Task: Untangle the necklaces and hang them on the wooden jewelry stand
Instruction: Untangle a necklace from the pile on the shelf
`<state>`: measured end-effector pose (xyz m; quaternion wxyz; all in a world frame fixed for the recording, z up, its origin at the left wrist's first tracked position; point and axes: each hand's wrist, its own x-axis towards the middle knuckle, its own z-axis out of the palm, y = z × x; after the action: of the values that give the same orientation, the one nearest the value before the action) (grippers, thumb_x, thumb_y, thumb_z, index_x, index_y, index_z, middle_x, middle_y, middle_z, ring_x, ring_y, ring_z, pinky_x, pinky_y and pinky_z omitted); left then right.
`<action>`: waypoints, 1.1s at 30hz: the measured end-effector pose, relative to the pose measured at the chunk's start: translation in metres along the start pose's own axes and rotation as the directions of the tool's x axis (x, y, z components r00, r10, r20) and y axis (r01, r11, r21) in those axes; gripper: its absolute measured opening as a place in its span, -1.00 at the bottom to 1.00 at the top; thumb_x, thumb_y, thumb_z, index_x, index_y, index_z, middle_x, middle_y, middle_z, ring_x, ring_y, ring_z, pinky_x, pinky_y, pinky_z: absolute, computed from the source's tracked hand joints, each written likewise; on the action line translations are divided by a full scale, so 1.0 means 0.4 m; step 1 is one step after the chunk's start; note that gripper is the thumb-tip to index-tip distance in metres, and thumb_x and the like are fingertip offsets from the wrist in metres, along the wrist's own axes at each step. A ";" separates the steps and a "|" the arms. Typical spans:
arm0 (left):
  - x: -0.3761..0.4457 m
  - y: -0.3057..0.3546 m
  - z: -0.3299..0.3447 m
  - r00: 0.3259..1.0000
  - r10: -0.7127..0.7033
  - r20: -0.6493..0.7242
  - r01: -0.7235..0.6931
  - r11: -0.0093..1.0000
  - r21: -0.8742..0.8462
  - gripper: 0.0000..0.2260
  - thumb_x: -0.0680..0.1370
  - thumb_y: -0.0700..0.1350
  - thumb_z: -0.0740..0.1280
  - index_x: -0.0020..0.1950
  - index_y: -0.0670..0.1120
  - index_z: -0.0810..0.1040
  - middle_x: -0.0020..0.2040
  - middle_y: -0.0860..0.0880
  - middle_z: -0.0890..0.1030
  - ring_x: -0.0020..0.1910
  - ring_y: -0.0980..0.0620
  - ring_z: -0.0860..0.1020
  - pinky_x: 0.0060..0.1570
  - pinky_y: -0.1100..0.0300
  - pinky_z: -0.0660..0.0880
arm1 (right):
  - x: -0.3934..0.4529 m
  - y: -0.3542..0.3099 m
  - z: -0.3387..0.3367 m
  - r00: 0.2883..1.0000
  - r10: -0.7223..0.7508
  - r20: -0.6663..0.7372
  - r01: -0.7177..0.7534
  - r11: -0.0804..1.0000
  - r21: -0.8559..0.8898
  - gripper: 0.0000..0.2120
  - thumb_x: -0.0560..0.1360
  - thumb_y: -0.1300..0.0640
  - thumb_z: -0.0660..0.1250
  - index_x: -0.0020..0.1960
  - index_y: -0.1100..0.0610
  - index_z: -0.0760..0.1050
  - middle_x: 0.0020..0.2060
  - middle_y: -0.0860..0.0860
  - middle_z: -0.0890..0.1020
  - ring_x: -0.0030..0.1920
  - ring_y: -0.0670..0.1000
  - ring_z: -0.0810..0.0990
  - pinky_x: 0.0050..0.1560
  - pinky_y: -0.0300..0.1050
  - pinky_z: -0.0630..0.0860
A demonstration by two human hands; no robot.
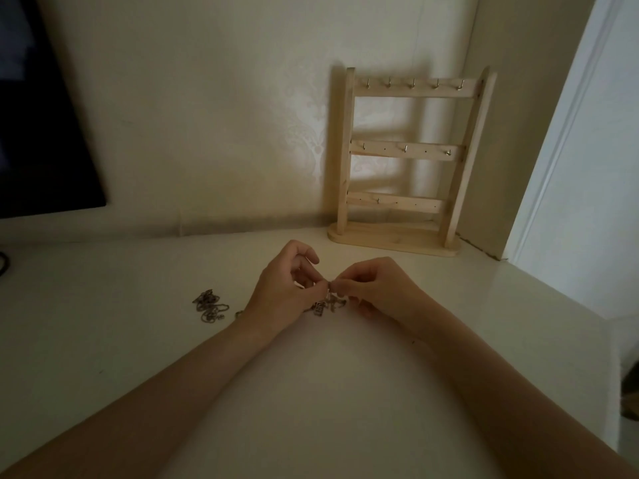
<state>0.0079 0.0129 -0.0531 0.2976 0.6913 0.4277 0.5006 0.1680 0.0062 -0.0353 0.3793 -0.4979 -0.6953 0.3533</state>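
Note:
My left hand (283, 288) and my right hand (377, 288) meet fingertip to fingertip over the white table, both pinching a thin metal necklace (326, 304) whose small pendants dangle just below the fingers. A second bunch of tangled silver chain (209, 305) lies on the table left of my left wrist. The wooden jewelry stand (408, 157) is upright against the wall at the back right, with three crossbars carrying small metal hooks; nothing hangs on it.
The white table (328, 392) runs to the wall, its right edge falling away near the stand. A dark screen (38, 115) fills the upper left. A white door frame (570, 133) stands at the right.

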 end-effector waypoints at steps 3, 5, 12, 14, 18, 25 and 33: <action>0.000 0.001 0.000 1.000 0.002 0.004 -0.002 1.000 -0.005 -0.69 0.38 -0.32 0.41 -0.12 0.03 0.39 -0.31 0.02 0.55 -0.31 0.06 0.51 -0.32 0.23 0.41 | 0.002 0.002 0.001 1.000 -0.013 0.013 0.013 1.000 -0.025 -0.91 0.45 0.20 0.39 -0.23 0.13 0.61 -0.43 0.05 0.55 -0.56 -0.14 0.40 -0.49 -0.30 0.37; -0.001 0.000 0.001 1.000 0.016 0.008 -0.017 1.000 0.007 -0.69 0.36 -0.30 0.42 -0.13 0.04 0.39 -0.32 0.02 0.55 -0.32 0.05 0.50 -0.31 0.23 0.40 | 0.002 0.002 0.004 0.999 -0.029 0.024 0.030 0.998 -0.055 -0.89 0.46 0.22 0.38 -0.25 0.11 0.58 -0.44 0.01 0.55 -0.57 -0.17 0.39 -0.51 -0.31 0.36; -0.001 -0.001 0.005 0.998 0.053 0.033 -0.055 0.995 0.079 -0.71 0.40 -0.35 0.34 -0.14 0.03 0.38 -0.27 0.01 0.53 -0.35 0.12 0.41 -0.33 0.33 0.36 | 0.001 -0.007 0.001 0.993 0.027 0.119 -0.029 1.000 0.008 -0.85 0.49 0.25 0.29 -0.23 0.12 0.55 -0.39 0.00 0.53 -0.45 -0.11 0.43 -0.43 -0.31 0.37; -0.002 0.004 0.007 0.994 0.094 0.054 -0.100 0.987 0.125 -0.70 0.41 -0.35 0.34 -0.15 0.03 0.37 -0.27 0.03 0.52 -0.38 0.17 0.38 -0.36 0.35 0.35 | -0.001 -0.007 -0.007 0.986 0.061 0.154 -0.075 0.994 0.083 -0.86 0.49 0.25 0.29 -0.22 0.15 0.57 -0.34 0.03 0.55 -0.38 -0.09 0.45 -0.41 -0.31 0.38; -0.014 0.015 0.011 0.978 0.173 0.120 -0.195 0.957 0.217 -0.65 0.39 -0.35 0.36 -0.17 0.08 0.33 -0.27 0.08 0.48 -0.43 0.17 0.38 -0.39 0.30 0.37 | -0.003 -0.007 -0.014 0.975 0.067 0.212 -0.116 0.967 0.228 -0.85 0.49 0.28 0.27 -0.24 0.17 0.53 -0.33 0.04 0.56 -0.38 -0.12 0.47 -0.41 -0.30 0.36; -0.017 0.018 0.012 0.983 0.176 0.060 -0.185 0.962 0.203 -0.72 0.40 -0.35 0.33 -0.10 0.02 0.40 -0.23 0.09 0.50 -0.37 0.16 0.42 -0.36 0.39 0.37 | -0.003 -0.004 -0.014 0.987 0.087 0.138 -0.133 0.919 0.372 -0.83 0.49 0.30 0.23 -0.27 0.18 0.47 -0.34 -0.01 0.56 -0.39 -0.09 0.46 -0.47 -0.29 0.32; -0.013 0.009 0.008 0.947 0.322 -0.003 -0.305 0.900 0.313 -0.88 0.40 -0.27 0.45 -0.11 -0.09 0.63 -0.27 0.14 0.44 -0.29 0.16 0.44 -0.31 0.46 0.34 | 0.001 -0.005 -0.015 0.985 0.088 0.151 -0.141 0.910 0.390 -0.84 0.49 0.30 0.23 -0.26 0.20 0.48 -0.33 0.06 0.48 -0.40 -0.07 0.47 -0.47 -0.27 0.33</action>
<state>0.0113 0.0067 -0.0534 0.0898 0.7750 0.3918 0.4877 0.1722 0.0067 -0.0308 0.4051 -0.4260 -0.6015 0.5410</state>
